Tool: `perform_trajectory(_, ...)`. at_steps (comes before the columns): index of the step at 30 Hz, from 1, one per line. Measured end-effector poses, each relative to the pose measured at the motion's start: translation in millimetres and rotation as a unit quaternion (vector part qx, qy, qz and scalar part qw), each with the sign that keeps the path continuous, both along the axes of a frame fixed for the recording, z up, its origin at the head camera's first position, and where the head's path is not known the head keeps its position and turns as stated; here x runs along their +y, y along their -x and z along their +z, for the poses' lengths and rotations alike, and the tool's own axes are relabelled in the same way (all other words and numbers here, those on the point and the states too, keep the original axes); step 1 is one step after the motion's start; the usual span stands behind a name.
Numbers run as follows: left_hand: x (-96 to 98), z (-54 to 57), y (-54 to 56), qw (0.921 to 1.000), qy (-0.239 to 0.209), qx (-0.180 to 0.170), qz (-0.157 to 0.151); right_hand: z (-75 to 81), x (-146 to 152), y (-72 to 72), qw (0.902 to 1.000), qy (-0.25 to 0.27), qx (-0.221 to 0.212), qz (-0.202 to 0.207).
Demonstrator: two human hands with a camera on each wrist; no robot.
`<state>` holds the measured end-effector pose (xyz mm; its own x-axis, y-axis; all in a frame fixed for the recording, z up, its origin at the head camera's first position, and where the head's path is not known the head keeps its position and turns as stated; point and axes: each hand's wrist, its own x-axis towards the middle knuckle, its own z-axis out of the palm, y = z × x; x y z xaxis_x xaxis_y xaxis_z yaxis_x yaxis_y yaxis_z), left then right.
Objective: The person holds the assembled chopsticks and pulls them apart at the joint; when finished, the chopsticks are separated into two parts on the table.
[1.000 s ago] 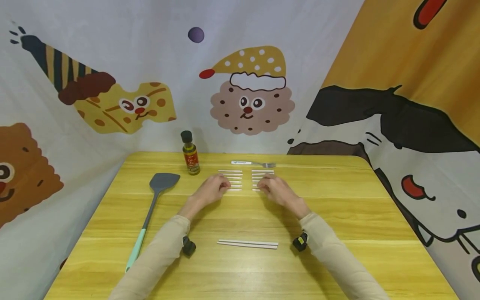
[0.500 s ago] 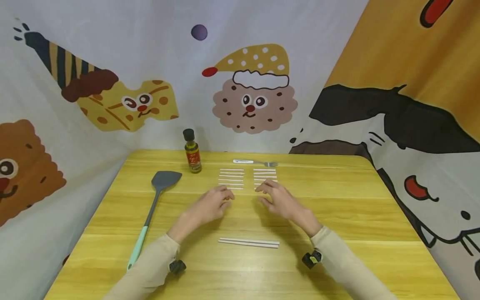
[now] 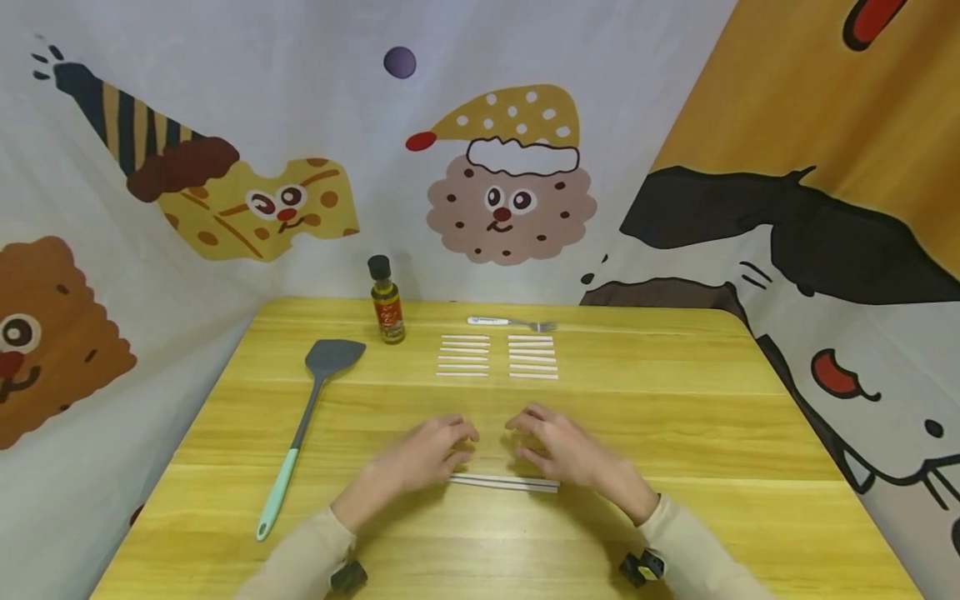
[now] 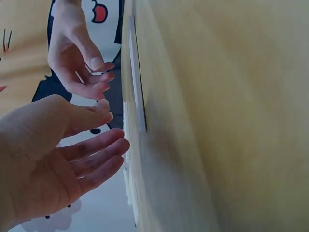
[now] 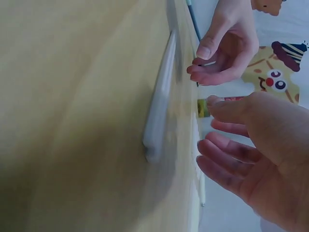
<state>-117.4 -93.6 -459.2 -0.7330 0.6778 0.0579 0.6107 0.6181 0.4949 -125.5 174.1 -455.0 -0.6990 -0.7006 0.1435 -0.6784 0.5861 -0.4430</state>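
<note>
A pair of pale chopsticks (image 3: pixel 506 482) lies side by side across the near middle of the table. My left hand (image 3: pixel 423 454) is just over their left end and partly covers it in the head view. Above and behind their right end is my right hand (image 3: pixel 566 446). Both hands hold nothing; in the wrist views the fingers are loosely bent and spread, palms facing each other. Farther back lie two columns of short white sticks, a left column (image 3: pixel 462 358) and a right column (image 3: pixel 532 359), each with several sticks in parallel rows.
A grey spatula (image 3: pixel 333 357) with a mint handle lies along the left side. An oil bottle (image 3: pixel 389 317) with a black cap stands at the back. Behind the short sticks is a fork (image 3: pixel 491 321) with a white handle. A printed curtain (image 3: pixel 300 100) hangs behind the wooden table (image 3: pixel 675 400).
Both hands have let go of the short sticks and pulled back toward the chopsticks, fingers loosening. Both columns of short sticks are now uncovered. The chopsticks have stayed in place.
</note>
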Motion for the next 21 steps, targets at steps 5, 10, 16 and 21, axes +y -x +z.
perform_trajectory(5, 2.9, -2.6, -9.1, 0.9999, 0.003, -0.006, -0.012, -6.8, 0, -10.8, 0.9996, 0.005, -0.024, 0.016)
perform_trajectory(10, 4.1, -9.6, -11.1, 0.9998, -0.003, -0.017, -0.008, -15.7, -1, -15.1, 0.999, 0.01, -0.039, 0.02)
perform_trajectory(16, 4.6, -13.0, -9.3, 0.9997, 0.0, -0.019, -0.013, -21.6, 2, -13.8, 0.9979, 0.016, -0.062, 0.011)
perform_trajectory(21, 5.5, -13.2, -8.9, 0.9996, 0.008, -0.021, -0.017, -24.4, 2, -13.6, 0.9979, 0.018, -0.061, 0.012)
